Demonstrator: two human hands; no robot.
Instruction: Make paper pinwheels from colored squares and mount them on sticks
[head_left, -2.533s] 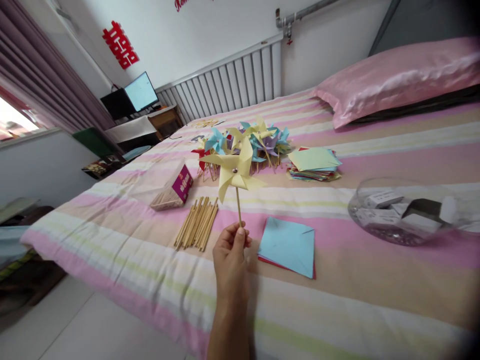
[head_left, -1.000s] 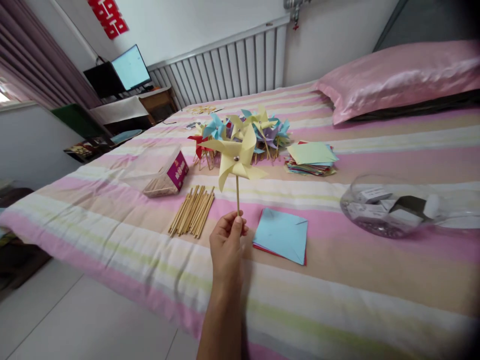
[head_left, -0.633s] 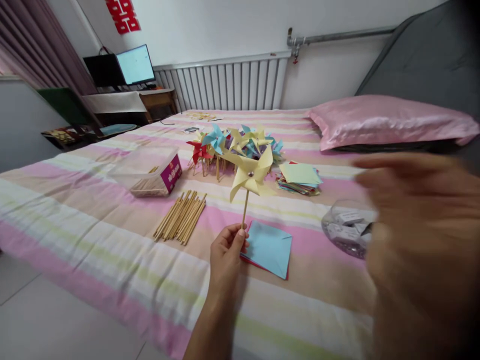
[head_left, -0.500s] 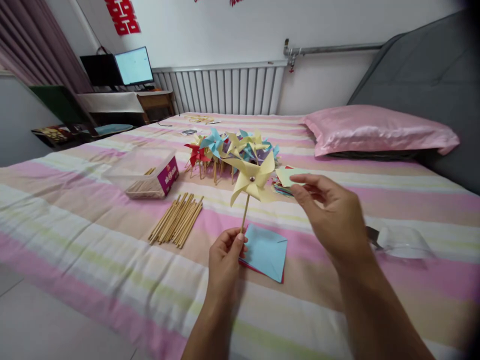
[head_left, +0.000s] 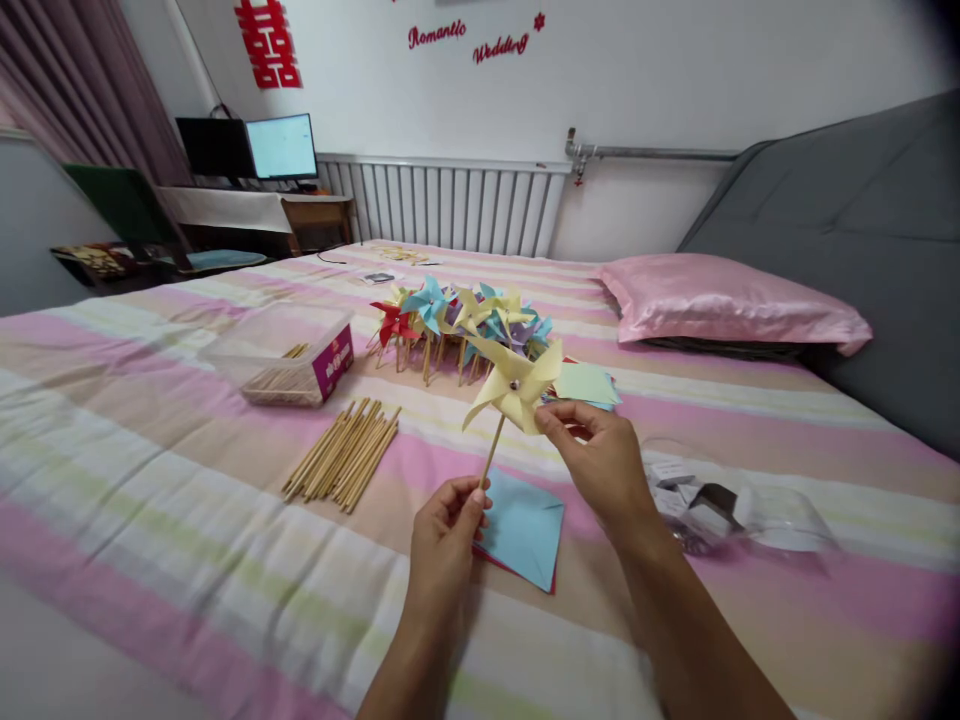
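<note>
Pinching a yellow paper pinwheel [head_left: 516, 388] by its stick [head_left: 492, 455], my left hand [head_left: 444, 525]; right hand [head_left: 592, 455] narrowed at one vane [head_left: 526, 418], can't tell if gripping. Paper stack [head_left: 586, 382] just beyond's partly hidden.

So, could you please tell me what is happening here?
A person's left hand holds a pale yellow paper pinwheel by its thin wooden stick, while the right hand touches one blade. Behind it, a cluster of multicoloured paper pinwheels stands on the pastel-striped bed cover. Thin tan sticks lie to the left, and a light blue paper square lies nearby.
</note>
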